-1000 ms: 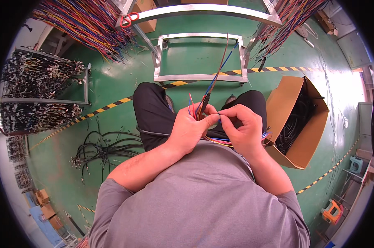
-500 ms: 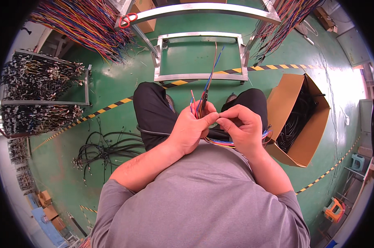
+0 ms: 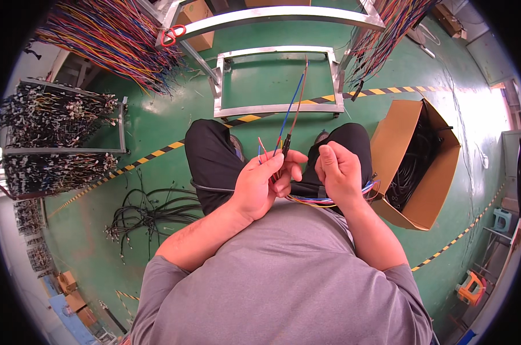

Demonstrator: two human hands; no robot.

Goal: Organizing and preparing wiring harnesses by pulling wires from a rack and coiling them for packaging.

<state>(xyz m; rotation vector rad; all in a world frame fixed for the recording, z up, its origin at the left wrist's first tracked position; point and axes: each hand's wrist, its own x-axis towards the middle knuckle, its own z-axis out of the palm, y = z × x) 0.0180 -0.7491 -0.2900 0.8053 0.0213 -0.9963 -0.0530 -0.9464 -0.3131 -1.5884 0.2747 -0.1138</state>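
right hand (image 3: 338, 174) curled closed, anything held inside cannot be told | wire bundle (image 3: 280, 141) gripped in left hand (image 3: 263, 178) | black sleeve (image 3: 287, 140) seemingly fitted; blue and brown ends (image 3: 298, 87) left loose | coloured wires (image 3: 114, 43) hung beyond

The left hand (image 3: 260, 183) grips a bundle of coloured wires (image 3: 287, 144); a blue and a brown one extend beyond it. Just to its right, the right hand (image 3: 341, 173) has curled fingers. Farther right sits an open cardboard box (image 3: 394, 132).
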